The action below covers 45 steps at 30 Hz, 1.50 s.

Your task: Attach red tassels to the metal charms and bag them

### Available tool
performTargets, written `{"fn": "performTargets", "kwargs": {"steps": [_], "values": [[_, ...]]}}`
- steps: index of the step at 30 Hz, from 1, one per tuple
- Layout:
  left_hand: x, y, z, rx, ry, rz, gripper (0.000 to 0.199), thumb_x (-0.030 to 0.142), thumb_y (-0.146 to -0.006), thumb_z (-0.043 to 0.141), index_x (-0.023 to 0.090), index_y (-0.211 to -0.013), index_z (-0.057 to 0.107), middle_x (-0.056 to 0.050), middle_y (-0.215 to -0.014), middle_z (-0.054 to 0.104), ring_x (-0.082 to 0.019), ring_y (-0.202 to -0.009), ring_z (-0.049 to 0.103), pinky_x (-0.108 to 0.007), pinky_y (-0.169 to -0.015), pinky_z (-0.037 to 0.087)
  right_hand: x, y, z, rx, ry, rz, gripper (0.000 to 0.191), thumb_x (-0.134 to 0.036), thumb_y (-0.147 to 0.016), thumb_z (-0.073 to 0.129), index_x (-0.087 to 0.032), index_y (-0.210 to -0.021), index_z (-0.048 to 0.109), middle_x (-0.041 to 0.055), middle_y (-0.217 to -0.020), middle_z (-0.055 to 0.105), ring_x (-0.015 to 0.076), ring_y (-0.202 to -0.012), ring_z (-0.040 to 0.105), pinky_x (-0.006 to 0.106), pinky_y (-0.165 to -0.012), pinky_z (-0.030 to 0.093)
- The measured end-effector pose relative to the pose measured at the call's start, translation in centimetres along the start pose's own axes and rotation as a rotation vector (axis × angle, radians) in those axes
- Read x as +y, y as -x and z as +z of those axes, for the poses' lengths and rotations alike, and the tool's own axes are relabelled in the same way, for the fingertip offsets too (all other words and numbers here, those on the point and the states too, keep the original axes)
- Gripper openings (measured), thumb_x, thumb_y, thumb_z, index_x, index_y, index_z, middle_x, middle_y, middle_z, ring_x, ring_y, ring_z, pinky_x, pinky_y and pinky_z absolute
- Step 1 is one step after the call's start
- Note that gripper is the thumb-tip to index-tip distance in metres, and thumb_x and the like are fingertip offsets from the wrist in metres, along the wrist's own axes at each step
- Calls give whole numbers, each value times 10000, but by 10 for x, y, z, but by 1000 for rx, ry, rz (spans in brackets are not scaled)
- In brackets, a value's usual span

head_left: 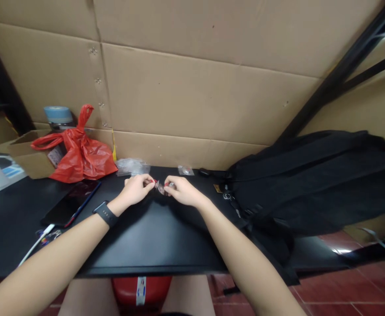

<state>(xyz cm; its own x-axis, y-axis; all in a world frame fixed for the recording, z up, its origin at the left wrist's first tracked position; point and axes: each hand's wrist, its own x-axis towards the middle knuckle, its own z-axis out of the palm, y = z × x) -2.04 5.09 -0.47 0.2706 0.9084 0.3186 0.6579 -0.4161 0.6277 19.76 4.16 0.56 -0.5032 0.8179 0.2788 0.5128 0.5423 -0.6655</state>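
Observation:
Over the middle of the black table, both hands are pinched on a small clear plastic bag (160,188) with red at its edge. My left hand (136,189), with a dark watch on the wrist, grips the bag's left side between thumb and fingertips. On the other side, my right hand (183,190) has its fingers closed on the bag, near a shiny bit I cannot make out. Behind my left hand lies a pile of clear plastic bags (132,166). Another small clear bag (186,170) with something reddish in it rests behind my right hand.
A red plastic bag (83,153) stands against a cardboard box (33,153), with a blue-lidded container (58,115) behind. The phone (72,204) has a white cable (36,243). At right sits a black backpack (317,184). A cardboard wall (192,87) closes off the table's back (146,245).

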Motion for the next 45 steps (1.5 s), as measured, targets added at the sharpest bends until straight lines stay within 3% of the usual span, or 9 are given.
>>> {"fn": "performTargets", "kwargs": {"steps": [4,8,13,18,28,33,36,39,45], "values": [[-2,-2,9,-82,302,-3,245,442,-843,639,210,-866,716,-59,-914,788,-247,-901,730,-369,-864,519,6,-5,8,50,-339,72,149,-327,-933,621,-203,-892,550,37,-786,721,189,-745,737,291,-676,568],[2,-2,13,-75,526,-38,287,452,-826,667,175,-892,703,-88,-921,786,-252,-907,739,-378,-893,533,10,-8,16,73,-491,83,253,-425,-918,653,-204,-915,530,53,-838,737,203,-779,764,272,-655,585],[6,0,12,-26,624,-90,271,405,-802,691,155,-902,710,-104,-972,785,-245,-923,736,-380,-920,530,10,-8,17,129,-545,75,286,-448,-903,667,-217,-999,528,49,-988,724,175,-747,761,238,-604,579],[5,0,14,-2,665,-133,250,397,-788,707,159,-865,702,-101,-959,786,-241,-890,738,-369,-886,539,9,-7,17,124,-565,55,413,-415,-887,685,-235,-1243,577,52,-1026,720,164,-759,750,268,-668,605],[3,0,14,-22,663,-120,338,475,-778,716,155,-887,697,-108,-973,786,-254,-927,733,-372,-901,532,6,-4,14,132,-450,2,580,-327,-698,854,-203,-1233,668,95,-1177,720,212,-897,753,347,-852,616],[-5,-6,-1,-21,370,-55,375,489,-929,523,180,-1092,659,-93,-1009,779,-245,-952,729,-372,-899,527,9,-5,14,179,-334,22,525,-290,-731,777,-191,-1231,647,100,-1173,713,154,-762,737,299,-778,608],[-15,-10,-19,89,-89,18,321,374,-982,424,204,-1149,640,-91,-1050,767,-261,-999,706,-402,-916,497,11,-5,9,249,-274,52,482,-260,-708,751,-187,-1175,654,91,-1130,722,126,-689,709,276,-732,594],[-25,-11,-34,35,-511,115,233,252,-899,513,215,-997,720,-93,-1070,758,-306,-1056,660,-415,-889,474,12,-4,-1,316,-223,93,459,-234,-684,731,-186,-1133,654,79,-1079,732,126,-668,704,259,-688,578],[-41,-14,-33,-74,-662,173,255,257,-880,553,261,-968,793,-82,-1093,766,-315,-1103,618,-423,-887,441,11,-4,-15,383,-116,150,427,-197,-663,698,-192,-1088,659,63,-1045,746,121,-645,696,246,-660,550]]}}
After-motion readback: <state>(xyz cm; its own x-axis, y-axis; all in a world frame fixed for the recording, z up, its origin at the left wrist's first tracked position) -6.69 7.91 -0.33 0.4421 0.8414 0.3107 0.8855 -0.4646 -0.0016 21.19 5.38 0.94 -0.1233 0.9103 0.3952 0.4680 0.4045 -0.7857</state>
